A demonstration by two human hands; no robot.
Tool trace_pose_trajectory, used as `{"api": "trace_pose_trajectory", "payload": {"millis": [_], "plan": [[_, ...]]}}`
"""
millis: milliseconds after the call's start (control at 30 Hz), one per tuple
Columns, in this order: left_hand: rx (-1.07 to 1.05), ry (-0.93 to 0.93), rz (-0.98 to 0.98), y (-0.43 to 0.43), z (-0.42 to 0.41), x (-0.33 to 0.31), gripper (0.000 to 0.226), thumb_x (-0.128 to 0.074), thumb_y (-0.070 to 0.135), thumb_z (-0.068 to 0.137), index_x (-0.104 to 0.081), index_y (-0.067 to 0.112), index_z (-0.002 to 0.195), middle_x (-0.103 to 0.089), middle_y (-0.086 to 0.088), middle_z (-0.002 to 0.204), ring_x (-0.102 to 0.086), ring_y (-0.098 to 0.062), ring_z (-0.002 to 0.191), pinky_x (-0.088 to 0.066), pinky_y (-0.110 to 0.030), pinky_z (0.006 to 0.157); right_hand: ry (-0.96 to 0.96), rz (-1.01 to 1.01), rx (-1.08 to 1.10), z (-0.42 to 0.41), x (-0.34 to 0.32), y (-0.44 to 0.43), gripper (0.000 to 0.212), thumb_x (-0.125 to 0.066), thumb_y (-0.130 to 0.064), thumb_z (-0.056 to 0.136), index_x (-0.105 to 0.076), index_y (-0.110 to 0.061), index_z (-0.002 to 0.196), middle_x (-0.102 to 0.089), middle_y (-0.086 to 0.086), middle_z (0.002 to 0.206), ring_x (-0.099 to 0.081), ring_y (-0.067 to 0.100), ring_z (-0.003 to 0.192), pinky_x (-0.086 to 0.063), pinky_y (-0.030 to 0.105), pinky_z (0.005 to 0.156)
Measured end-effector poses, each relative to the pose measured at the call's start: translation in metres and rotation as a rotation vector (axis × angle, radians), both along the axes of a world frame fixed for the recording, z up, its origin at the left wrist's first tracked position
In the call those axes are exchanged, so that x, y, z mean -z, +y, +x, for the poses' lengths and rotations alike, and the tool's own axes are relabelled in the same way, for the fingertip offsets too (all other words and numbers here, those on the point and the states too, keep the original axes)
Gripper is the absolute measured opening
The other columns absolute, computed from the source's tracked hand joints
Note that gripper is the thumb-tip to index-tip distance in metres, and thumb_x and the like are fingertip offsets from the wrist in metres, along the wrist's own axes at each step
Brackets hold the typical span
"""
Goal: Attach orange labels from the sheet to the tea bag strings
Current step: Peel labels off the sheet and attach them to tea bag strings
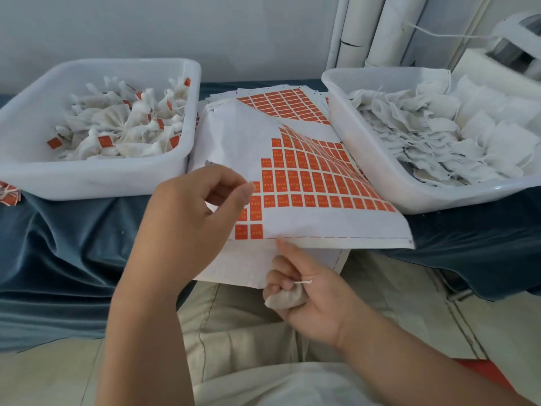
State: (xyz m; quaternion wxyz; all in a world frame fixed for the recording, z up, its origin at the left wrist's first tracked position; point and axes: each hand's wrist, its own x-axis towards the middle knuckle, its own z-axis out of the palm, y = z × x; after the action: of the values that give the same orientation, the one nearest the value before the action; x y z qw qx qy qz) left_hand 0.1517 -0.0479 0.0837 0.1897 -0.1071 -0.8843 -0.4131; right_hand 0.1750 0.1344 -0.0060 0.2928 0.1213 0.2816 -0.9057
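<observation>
**Head view: picking far, holding near**

On the far side, the left hand (199, 206) is closing thumb and forefinger on an orange label (256, 187) at the stepped left edge of the sheet (307, 177); whether it is coming free I cannot tell. Nearer and to the right, the right hand (310, 297) is curling round a tea bag (282, 300), its string (303, 282) poking rightward. The left tub (87, 183) is holding labelled bags (117, 124); the right tub (380, 159) is holding plain bags (433, 133).

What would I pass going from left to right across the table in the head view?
tub of labelled tea bags → sheet of orange labels → tub of plain tea bags
</observation>
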Motion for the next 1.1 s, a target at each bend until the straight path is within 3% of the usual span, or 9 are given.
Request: {"api": "trace_pose_trajectory", "payload": {"millis": [100,167,267,467,633,833,933,1000,1100], "plan": [[0.076,-0.023,-0.109,0.0,0.001,-0.001,0.009,-0.07,0.049,0.089,-0.073,0.041,0.091,-0.072,0.026,0.092,-0.067,0.003,0.089,-0.048,-0.012,0.07,0.209,0.122,0.15,-0.007,-0.006,0.006,0.019,-0.083,-0.025,0.089,-0.07,-0.023,0.076,-0.034,-0.007,0.057,-0.036,0.009,0.051,-0.047,0.025,0.06],[0.156,-0.009,-0.197,0.003,0.001,-0.001,0.023,-0.075,0.051,0.084,-0.078,0.033,0.098,-0.073,0.023,0.101,-0.066,-0.001,0.1,-0.051,-0.02,0.086,0.363,0.268,0.221,-0.011,-0.014,0.012,0.02,-0.079,-0.034,0.091,-0.072,-0.025,0.075,-0.034,-0.007,0.055,-0.035,0.009,0.051,-0.046,0.024,0.059],[0.188,0.022,-0.242,0.01,0.001,-0.003,0.037,-0.075,0.052,0.082,-0.079,0.027,0.108,-0.072,0.018,0.116,-0.065,-0.004,0.112,-0.054,-0.035,0.1,0.469,0.378,0.301,-0.015,-0.022,0.022,0.05,-0.087,-0.055,0.078,-0.063,-0.012,0.086,-0.034,-0.005,0.055,-0.036,0.011,0.05,-0.046,0.025,0.058],[0.18,0.097,-0.278,0.031,0.002,-0.002,0.026,-0.078,0.035,0.09,-0.082,0.021,0.111,-0.079,0.012,0.109,-0.072,-0.009,0.098,-0.062,-0.041,0.086,0.618,0.732,0.28,-0.015,-0.027,0.027,0.035,-0.075,-0.055,0.085,-0.061,-0.033,0.061,-0.046,-0.003,0.057,-0.046,0.015,0.058,-0.049,0.023,0.066],[0.135,0.136,-0.271,0.033,0.004,-0.001,0.017,-0.073,0.036,0.095,-0.083,0.027,0.106,-0.08,0.014,0.096,-0.073,-0.007,0.081,-0.062,-0.036,0.07,0.649,0.758,0.294,-0.016,-0.035,0.033,0.016,-0.077,-0.053,0.081,-0.075,-0.037,0.082,-0.057,-0.012,0.061,-0.055,0.007,0.06,-0.052,0.019,0.069],[0.183,0.178,-0.289,0.033,0.005,-0.002,0.015,-0.075,0.03,0.093,-0.085,0.02,0.095,-0.08,0.012,0.094,-0.073,-0.007,0.079,-0.062,-0.034,0.064,0.84,0.957,0.246,-0.012,-0.04,0.038,0.035,-0.066,-0.056,0.088,-0.059,-0.037,0.059,-0.054,-0.001,0.06,-0.054,0.009,0.06,-0.049,0.018,0.067],[0.205,0.165,-0.297,0.029,0.004,0.0,0.015,-0.072,0.029,0.096,-0.085,0.021,0.093,-0.079,0.014,0.092,-0.071,-0.005,0.076,-0.06,-0.034,0.061,0.956,1.069,0.253,-0.012,-0.042,0.039,0.015,-0.069,-0.043,0.097,-0.071,-0.05,0.084,-0.074,-0.017,0.087,-0.069,-0.002,0.092,-0.049,0.008,0.085],[0.204,0.162,-0.294,0.028,0.004,0.003,0.021,-0.067,0.029,0.095,-0.084,0.019,0.086,-0.078,0.012,0.086,-0.071,-0.009,0.071,-0.059,-0.036,0.059,1.026,1.091,0.256,-0.013,-0.041,0.039,0.017,-0.067,-0.034,0.099,-0.069,-0.049,0.107,-0.073,-0.029,0.111,-0.065,-0.007,0.114,-0.045,0.006,0.095],[0.187,0.174,-0.276,0.027,0.0,0.007,0.024,-0.065,0.029,0.093,-0.079,0.018,0.078,-0.076,0.011,0.079,-0.069,-0.01,0.068,-0.058,-0.036,0.058,1.079,1.089,0.24,-0.012,-0.038,0.038,0.016,-0.066,-0.034,0.102,-0.069,-0.047,0.111,-0.072,-0.029,0.112,-0.065,-0.006,0.112,-0.046,0.007,0.094]]}}
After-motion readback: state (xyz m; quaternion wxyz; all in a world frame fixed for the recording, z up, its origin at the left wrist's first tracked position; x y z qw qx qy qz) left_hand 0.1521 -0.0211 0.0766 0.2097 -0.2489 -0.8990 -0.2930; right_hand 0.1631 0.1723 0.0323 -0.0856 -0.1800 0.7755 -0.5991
